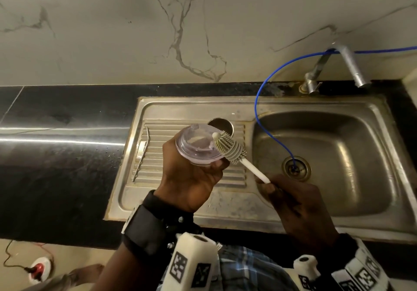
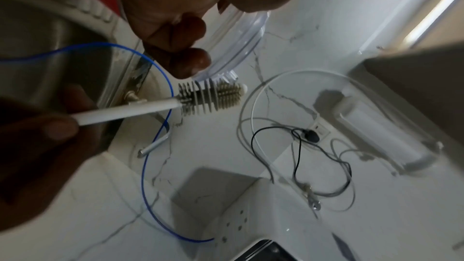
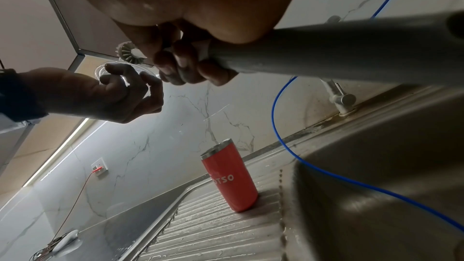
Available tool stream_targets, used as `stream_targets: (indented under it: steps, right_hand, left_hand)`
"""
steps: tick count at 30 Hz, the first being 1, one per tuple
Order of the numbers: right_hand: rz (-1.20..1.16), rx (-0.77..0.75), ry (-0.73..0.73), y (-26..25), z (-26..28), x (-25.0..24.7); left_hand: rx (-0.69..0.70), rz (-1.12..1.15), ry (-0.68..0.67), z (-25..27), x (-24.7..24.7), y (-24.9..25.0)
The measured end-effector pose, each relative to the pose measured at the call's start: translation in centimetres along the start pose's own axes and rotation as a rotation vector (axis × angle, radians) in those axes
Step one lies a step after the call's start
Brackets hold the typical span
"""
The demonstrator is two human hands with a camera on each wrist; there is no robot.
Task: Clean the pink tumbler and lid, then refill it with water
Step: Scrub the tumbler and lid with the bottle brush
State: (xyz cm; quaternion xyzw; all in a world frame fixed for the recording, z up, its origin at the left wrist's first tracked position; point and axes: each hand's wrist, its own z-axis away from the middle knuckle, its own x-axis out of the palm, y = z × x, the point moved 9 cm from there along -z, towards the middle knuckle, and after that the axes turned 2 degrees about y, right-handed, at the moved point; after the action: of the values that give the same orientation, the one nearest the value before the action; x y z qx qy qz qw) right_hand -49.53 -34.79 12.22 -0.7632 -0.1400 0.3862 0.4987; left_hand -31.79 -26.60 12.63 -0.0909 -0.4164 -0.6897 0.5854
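My left hand [image 1: 191, 178] grips the clear round lid [image 1: 197, 147] from below and holds it tilted above the sink's drainboard. My right hand [image 1: 291, 200] pinches the white handle of a bottle brush [image 1: 230, 147], whose grey ribbed head lies against the lid's right rim. In the left wrist view the brush head [image 2: 211, 97] sits just under the lid's edge [image 2: 241, 43]. The pink tumbler [image 3: 229, 176] stands upright without a lid on the drainboard; in the head view only its open mouth [image 1: 220, 125] shows behind the lid.
A steel sink [image 1: 325, 162] with its drain [image 1: 296, 168] lies on the right, a blue tube [image 1: 266, 119] running into the drain. The tap [image 1: 352, 67] stands at the back right. A metal straw [image 1: 141, 155] lies on the drainboard's left. Black counter [image 1: 56, 146] extends left.
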Motion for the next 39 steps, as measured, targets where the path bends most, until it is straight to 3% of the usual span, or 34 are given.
stream_targets:
  steps: [4,12,15,23,31,39]
  right_hand:
    - [0.044,-0.077,0.006,-0.7,0.1,0.0]
    - [0.114,-0.16,-0.007,-3.5,-1.2,0.6]
    - [0.142,-0.15,-0.015,-4.6,-1.7,1.1]
    - [0.175,-0.096,-0.08,-2.7,-0.3,0.6]
    - [0.172,-0.077,-0.034,-4.3,-1.3,1.6]
    - [0.169,-0.044,-0.058,-4.6,-3.8,0.7]
  left_hand:
    - [-0.052,0.043,-0.018,0.0,0.1,-0.3]
    - [-0.035,-0.146,0.072,0.4,0.2,-2.0]
    - [-0.039,-0.149,0.115,0.2,-0.3,-2.6]
    - [0.106,-0.146,0.165,0.0,-1.0,1.4]
    - [0.239,-0.229,0.226,0.2,-0.3,1.2]
    - [0.189,-0.278,0.188,0.4,-0.2,-0.2]
